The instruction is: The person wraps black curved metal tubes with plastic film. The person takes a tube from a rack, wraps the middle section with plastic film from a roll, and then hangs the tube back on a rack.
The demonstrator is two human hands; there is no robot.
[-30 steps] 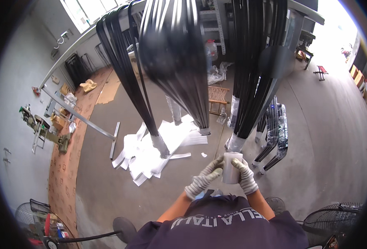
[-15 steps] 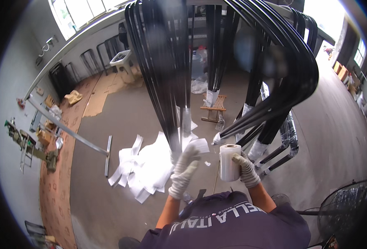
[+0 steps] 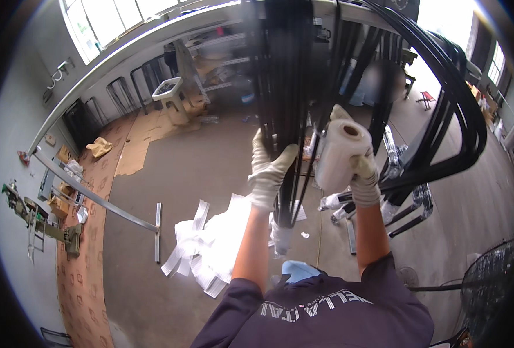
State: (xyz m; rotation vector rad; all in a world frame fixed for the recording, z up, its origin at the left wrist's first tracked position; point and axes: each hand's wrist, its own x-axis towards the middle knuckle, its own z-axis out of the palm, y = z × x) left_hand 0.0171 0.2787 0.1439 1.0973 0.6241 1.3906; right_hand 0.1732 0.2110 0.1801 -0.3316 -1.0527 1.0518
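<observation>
Upright in front of me hangs a bundle of long black tubes [image 3: 281, 75], its lower end wrapped in white material [image 3: 281, 236]. My left hand [image 3: 266, 177], in a whitish knit glove, clasps the bundle low down, fingers along its left side and thumb across the right. My right hand [image 3: 365, 180], gloved too, grips a thick roll of clear stretch film [image 3: 335, 156], tilted with its cardboard core facing up. The roll is just right of the bundle. Whether film runs from the roll to the tubes I cannot tell.
White foam sheets [image 3: 219, 246] lie heaped on the floor left of the bundle. More bent black tubes [image 3: 466, 116] hang from the rack [image 3: 94, 200] on the right. A black fan [image 3: 492, 284] stands at lower right; a white stool [image 3: 168, 93] is farther back left.
Both hands have risen and reached forward. My left hand has gone from open beside the tubes to clasping the bundle. The roll has come up and tilted; the hanging tubes have shifted.
</observation>
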